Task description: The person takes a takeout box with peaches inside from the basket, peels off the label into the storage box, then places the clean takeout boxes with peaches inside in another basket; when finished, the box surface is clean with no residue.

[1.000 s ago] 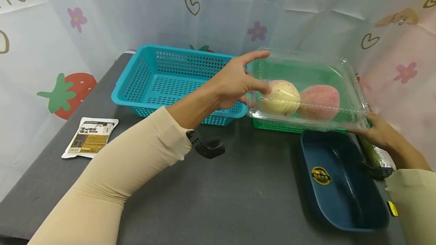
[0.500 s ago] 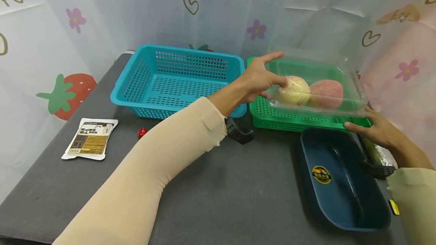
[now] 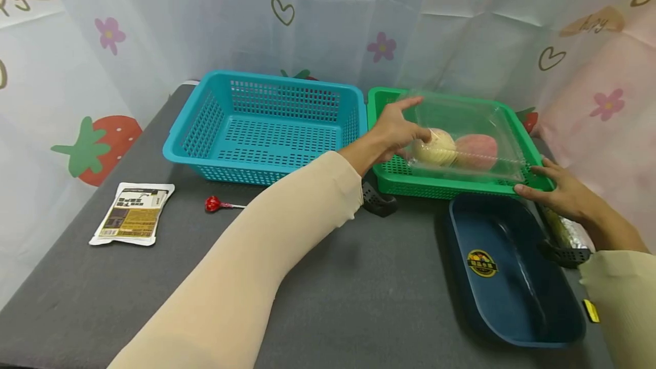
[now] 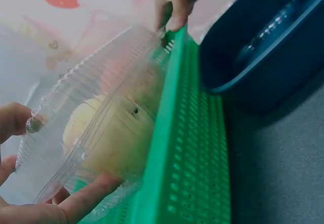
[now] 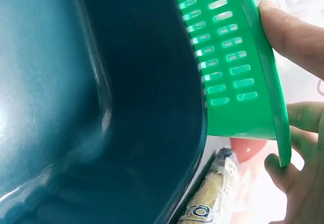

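My left hand [image 3: 393,131] holds the left end of a clear plastic box [image 3: 463,110], thumb and fingers spread around its side. Through the clear wall show a pale yellow round fruit [image 3: 435,148] and a pinkish fruit [image 3: 476,151]. The box sits tilted within the green basket [image 3: 456,188], its near edge at the basket's front rim. At the basket's right front corner, my right hand [image 3: 566,195] grips the rim; the right wrist view shows the thumb [image 5: 291,36] on one side and fingers on the other.
A blue basket [image 3: 261,165] stands left of the green one. A dark blue basin [image 3: 512,278] lies in front, with a wrapped packet [image 3: 566,229] beside it. Further left are a white-edged pouch [image 3: 134,214] and a red lollipop [image 3: 213,204]. A yellow piece [image 3: 591,311] lies far right.
The clear box with both fruits has come down and right into the green basket, my left hand moving with it. My right hand has left the box for the basket's rim. The lollipop is uncovered.
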Available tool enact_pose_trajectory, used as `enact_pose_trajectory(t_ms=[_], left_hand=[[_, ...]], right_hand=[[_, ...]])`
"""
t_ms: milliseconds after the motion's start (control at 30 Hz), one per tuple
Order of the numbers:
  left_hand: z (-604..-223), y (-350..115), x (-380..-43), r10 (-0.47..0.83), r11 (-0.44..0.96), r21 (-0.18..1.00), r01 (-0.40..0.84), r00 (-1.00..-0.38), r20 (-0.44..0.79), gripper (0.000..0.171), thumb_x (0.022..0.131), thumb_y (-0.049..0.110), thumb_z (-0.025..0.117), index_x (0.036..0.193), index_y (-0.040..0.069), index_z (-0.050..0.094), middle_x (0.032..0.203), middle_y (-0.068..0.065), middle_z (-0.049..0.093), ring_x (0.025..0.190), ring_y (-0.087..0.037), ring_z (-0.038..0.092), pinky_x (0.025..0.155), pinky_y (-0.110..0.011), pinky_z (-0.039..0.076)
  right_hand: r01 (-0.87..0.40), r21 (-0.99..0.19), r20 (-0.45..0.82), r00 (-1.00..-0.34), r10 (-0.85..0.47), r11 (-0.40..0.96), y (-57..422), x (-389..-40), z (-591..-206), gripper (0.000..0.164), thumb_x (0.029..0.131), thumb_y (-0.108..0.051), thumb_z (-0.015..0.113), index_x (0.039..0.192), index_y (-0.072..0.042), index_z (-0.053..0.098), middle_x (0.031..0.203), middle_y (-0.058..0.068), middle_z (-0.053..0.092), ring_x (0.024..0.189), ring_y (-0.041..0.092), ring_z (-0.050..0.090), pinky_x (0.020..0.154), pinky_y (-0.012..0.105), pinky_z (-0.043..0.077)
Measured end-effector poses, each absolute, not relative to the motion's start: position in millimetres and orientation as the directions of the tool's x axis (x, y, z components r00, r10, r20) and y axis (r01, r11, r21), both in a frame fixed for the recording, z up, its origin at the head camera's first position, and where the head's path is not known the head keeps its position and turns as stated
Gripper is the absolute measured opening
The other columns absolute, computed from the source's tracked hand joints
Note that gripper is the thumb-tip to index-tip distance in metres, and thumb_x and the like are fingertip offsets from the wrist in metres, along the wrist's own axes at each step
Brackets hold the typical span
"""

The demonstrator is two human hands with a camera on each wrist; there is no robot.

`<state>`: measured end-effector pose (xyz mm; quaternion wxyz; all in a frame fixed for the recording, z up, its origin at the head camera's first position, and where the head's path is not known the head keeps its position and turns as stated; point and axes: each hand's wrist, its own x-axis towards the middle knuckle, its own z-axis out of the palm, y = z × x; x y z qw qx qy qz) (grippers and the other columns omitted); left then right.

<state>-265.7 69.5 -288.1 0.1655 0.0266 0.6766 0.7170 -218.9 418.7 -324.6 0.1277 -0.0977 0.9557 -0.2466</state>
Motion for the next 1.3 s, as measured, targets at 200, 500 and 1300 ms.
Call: enact_pose_trajectory(t_ms=[200,500,1300], left_hand=[[-301,74,-270,0.220,0.045,0.976,-0.211,-0.951,-0.216,0.081,0.079,-0.010,0.070,0.143,0.034,0.047,0.148,-0.006,0.038,0.040,-0.013,0.021,0.039,-0.035,0.036],[-314,77,-274,0.166,0.148,0.960,-0.238,-0.951,-0.262,0.077,0.082,-0.003,0.072,0.143,0.036,0.046,0.128,-0.014,0.057,0.038,-0.013,0.019,0.037,-0.033,0.031],[-307,88,-281,0.189,0.571,0.777,-0.266,-0.878,-0.440,0.072,0.092,0.007,0.065,0.151,0.032,0.032,0.143,0.002,0.046,0.050,-0.011,0.019,0.049,-0.032,0.020]], right_hand=[[-0.132,-0.495,-0.186,-0.949,-0.254,0.859,417,-222,-325,0.081,0.097,-0.038,0.053,0.143,0.018,0.018,0.151,0.035,-0.009,0.134,0.058,-0.006,0.097,0.076,0.009],[-0.152,-0.502,-0.168,-0.949,-0.268,0.851,415,-222,-324,0.080,0.096,-0.036,0.055,0.142,0.020,0.020,0.151,0.037,-0.007,0.134,0.059,-0.004,0.098,0.075,0.009],[-0.139,-0.529,-0.169,-0.949,-0.265,0.837,417,-216,-327,0.080,0.098,-0.036,0.052,0.143,0.018,0.017,0.152,0.035,-0.010,0.134,0.057,-0.008,0.097,0.076,0.007]])
